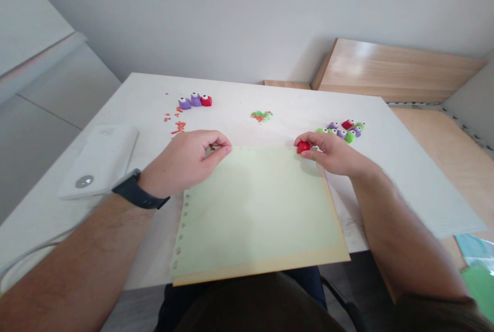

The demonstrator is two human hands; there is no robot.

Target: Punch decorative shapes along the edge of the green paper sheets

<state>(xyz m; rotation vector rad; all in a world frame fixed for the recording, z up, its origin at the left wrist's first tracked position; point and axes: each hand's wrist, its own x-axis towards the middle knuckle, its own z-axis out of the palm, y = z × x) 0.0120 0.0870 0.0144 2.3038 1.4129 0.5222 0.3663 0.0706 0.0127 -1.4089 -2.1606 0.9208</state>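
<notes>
A pale green sheet of paper (258,208) lies on a yellow sheet on the white table (239,100); a row of small holes runs down its left edge. My left hand (185,159), with a dark watch on the wrist, is closed in a pinch at the sheet's top left corner. My right hand (332,153) is closed on a small red craft punch (303,146) at the sheet's top right corner.
Three small punches, two purple and one red (195,100), stand at the back left beside red paper bits (178,126). Green and red bits (261,115) lie mid-table. Several more punches (343,130) cluster at the right. A white device (99,159) lies left; wooden boards (389,69) lean behind.
</notes>
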